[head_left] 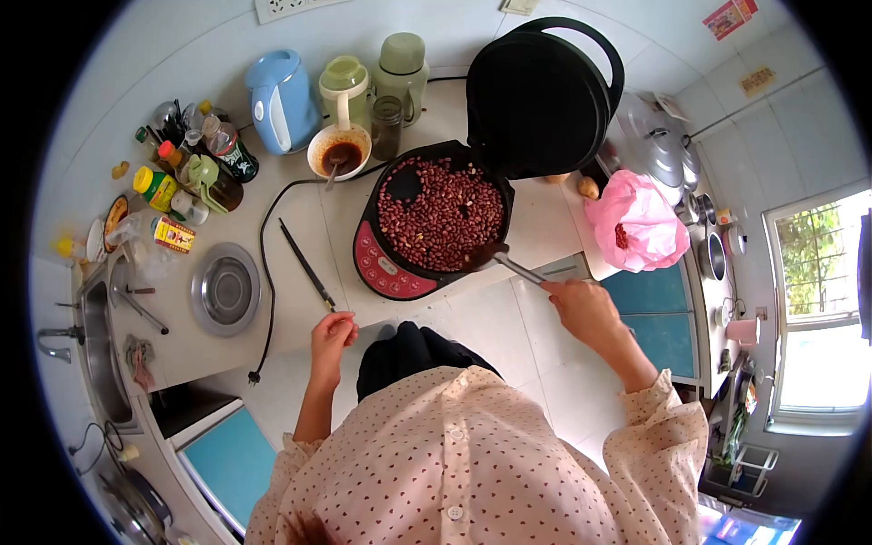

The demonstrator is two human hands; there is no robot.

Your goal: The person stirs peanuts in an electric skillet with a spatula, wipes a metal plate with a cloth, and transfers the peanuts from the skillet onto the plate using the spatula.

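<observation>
Red-skinned peanuts (445,218) cover most of the pan of an electric griddle (400,272), with a dark bare patch at its upper left. The griddle's black lid (542,100) stands raised behind it. My right hand (586,313) is closed around the metal handle of a spatula (518,266); its dark brown head rests at the pan's lower right rim. My left hand (333,347) has its fingers curled together at the counter's front edge, and anything inside them is hidden. Just beyond those fingers lies a pair of dark chopsticks (307,263).
A bowl of brown sauce (338,153) with a spoon stands behind the griddle, near a blue kettle (282,104). A metal dish (225,289) and a loose power cord (265,272) lie left. Bottles crowd the back left; a pink plastic bag (640,222) sits right.
</observation>
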